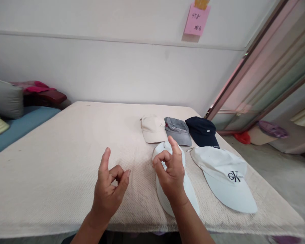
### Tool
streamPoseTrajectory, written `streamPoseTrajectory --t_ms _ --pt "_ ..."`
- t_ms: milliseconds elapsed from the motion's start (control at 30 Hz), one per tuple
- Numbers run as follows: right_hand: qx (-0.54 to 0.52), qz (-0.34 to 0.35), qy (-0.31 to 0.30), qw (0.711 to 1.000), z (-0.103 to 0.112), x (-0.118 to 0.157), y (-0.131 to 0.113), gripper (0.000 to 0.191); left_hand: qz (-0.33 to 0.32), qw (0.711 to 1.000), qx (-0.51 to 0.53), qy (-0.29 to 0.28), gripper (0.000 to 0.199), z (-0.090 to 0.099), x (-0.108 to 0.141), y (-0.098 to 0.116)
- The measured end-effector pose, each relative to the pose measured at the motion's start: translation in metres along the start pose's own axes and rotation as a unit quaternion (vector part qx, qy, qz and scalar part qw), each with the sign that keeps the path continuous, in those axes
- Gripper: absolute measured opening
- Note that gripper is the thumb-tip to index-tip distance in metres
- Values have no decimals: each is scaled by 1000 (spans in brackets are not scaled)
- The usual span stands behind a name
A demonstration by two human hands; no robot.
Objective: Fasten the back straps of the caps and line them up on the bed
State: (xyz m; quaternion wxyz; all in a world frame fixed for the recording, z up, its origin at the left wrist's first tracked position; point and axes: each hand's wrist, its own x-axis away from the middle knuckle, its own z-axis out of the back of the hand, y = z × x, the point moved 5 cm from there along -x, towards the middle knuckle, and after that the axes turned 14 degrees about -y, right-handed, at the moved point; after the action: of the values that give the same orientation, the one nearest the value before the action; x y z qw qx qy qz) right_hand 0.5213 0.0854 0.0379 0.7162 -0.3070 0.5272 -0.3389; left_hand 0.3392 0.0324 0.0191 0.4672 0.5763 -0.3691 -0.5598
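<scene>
My left hand is raised over the cream cloth of the table, one finger pointing up and the thumb and a curled finger pinched together with nothing between them. A similar pinch shows in my right hand, also holding nothing, in front of a pale blue-white cap that it partly hides. To the right lies a white cap with black letters. Behind them, side by side, are a beige cap, a grey cap and a navy cap.
A white wall stands behind the table, with a pink note on it. At the left are a grey cushion and a blue surface. A bin stands on the floor at the right, beyond the table edge.
</scene>
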Motion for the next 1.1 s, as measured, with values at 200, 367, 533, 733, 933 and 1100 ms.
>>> streamPoseTrajectory --t_ms 200,367,533,733,933,1100 --pt "3 8 1 1000 0 2 2 68 -49 993 -101 -26 85 -3 -1 -1" --pt "8 -2 -1 1000 -2 3 4 67 -18 991 -125 -34 79 -6 -3 1" --pt "31 -35 -49 998 -20 6 10 61 63 990 -112 -50 59 -14 -7 -15" --pt "80 -82 -136 984 -51 14 25 42 85 979 -124 -138 17 -27 -8 -34" --pt "101 -87 -160 978 -61 20 29 29 101 978 -122 -137 27 -30 -12 -40" --pt "141 -105 -175 969 -61 23 32 23 118 972 -147 -143 31 -33 -15 -50"
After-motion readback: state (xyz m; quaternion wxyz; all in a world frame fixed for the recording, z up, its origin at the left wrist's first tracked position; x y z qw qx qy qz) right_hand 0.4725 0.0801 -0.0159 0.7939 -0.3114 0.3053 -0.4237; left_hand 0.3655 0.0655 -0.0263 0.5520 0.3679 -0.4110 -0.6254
